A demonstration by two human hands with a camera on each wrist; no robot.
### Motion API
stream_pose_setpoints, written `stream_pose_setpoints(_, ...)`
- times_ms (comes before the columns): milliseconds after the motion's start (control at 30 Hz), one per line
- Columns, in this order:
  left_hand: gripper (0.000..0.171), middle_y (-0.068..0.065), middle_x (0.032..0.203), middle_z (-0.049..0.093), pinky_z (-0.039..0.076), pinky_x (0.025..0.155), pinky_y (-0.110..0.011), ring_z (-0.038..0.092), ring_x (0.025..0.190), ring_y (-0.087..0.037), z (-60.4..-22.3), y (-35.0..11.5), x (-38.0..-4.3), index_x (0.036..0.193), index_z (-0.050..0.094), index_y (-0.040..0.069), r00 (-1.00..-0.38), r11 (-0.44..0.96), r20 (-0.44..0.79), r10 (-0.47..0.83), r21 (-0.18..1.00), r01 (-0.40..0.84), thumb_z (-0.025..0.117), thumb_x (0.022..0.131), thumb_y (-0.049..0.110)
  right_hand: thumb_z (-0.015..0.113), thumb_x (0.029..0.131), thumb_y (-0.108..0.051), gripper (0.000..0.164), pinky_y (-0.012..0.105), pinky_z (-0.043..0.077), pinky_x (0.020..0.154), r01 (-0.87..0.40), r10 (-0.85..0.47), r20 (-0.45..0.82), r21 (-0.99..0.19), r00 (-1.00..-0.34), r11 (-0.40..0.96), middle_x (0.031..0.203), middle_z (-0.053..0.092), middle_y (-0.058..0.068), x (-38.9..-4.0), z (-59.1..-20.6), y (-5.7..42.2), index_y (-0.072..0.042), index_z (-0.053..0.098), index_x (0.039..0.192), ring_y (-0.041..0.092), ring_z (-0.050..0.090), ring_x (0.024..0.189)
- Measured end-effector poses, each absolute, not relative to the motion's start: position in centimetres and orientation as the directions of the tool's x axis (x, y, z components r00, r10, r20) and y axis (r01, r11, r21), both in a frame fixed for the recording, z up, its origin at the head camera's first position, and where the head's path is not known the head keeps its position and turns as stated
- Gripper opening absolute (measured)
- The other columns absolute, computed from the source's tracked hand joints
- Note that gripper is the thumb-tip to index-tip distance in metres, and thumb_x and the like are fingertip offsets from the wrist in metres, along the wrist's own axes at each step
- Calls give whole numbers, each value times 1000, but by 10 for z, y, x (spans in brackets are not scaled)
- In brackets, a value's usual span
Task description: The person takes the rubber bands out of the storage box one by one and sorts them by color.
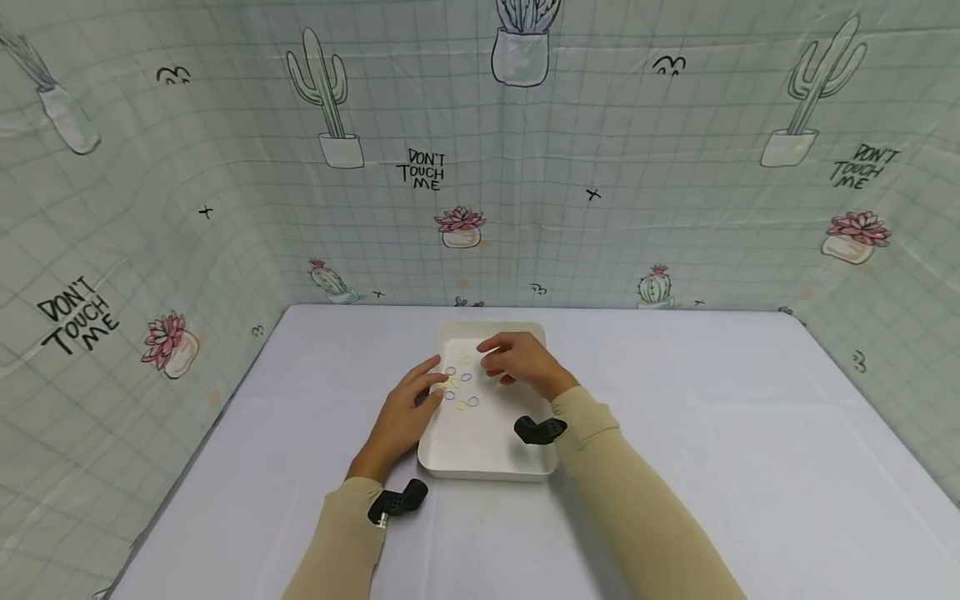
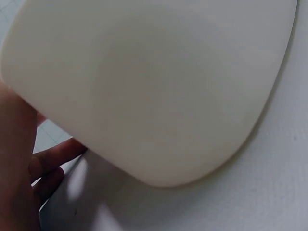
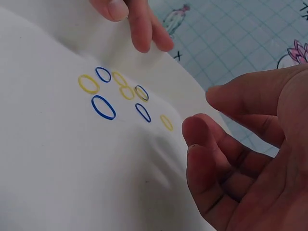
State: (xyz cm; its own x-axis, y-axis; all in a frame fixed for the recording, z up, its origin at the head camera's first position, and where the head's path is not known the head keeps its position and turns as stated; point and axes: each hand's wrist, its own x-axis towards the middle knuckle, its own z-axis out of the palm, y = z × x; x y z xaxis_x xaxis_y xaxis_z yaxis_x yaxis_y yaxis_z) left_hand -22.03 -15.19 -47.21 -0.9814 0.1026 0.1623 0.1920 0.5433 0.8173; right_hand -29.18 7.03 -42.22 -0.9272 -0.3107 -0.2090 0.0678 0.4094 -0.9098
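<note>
Hovering over the long white tray (image 1: 483,446), the loosely bent right hand (image 1: 525,360) was empty.
Inside lay thin, round blue and yellow rings (image 3: 123,86), which a bump from the relaxed left hand (image 1: 403,419) could scatter.

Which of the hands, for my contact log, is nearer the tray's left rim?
Left. The left hand is at that rim; the right hand hovers rightward, over the tray.

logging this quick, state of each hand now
Left hand: open, at the left edge of the tray.
Right hand: open, holding nothing, above the tray.
</note>
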Motion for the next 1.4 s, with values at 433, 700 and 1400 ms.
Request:
stream_pose_setpoints(433, 31, 12, 155, 41, 26, 119, -48, 31, 146, -18, -471, -155, -225, 129, 68, 13, -979, 552, 178, 102, 808, 205, 58, 102, 25, 71, 86, -9, 28, 27, 53, 62, 39, -340, -198, -906, -919, 422, 96, 73, 6, -293, -433, 57, -7, 73, 114, 18, 65, 78)
stream_pose_setpoints(700, 30, 10, 154, 42, 27, 119, -46, 33, 146, -18, -472, -156, -225, 128, 68, 12, -975, 539, 196, 103, 813, 220, 59, 102, 22, 72, 87, -10, 25, 27, 55, 62, 67, -280, -220, -880, -935, 470, 94, 71, 6, -300, -440, 50, -8, 72, 112, 18, 64, 75)
stream_pose_setpoints(1400, 29, 13, 152, 44, 31, 117, -44, 35, 144, -16, -477, -153, -223, 126, 69, 10, -974, 500, 206, 99, 836, 227, 59, 101, 20, 69, 92, -14, 19, 25, 51, 51, 24, -233, -185, -828, -955, 560, 68, 66, 7, -325, -448, 39, -6, 72, 109, 15, 57, 53)
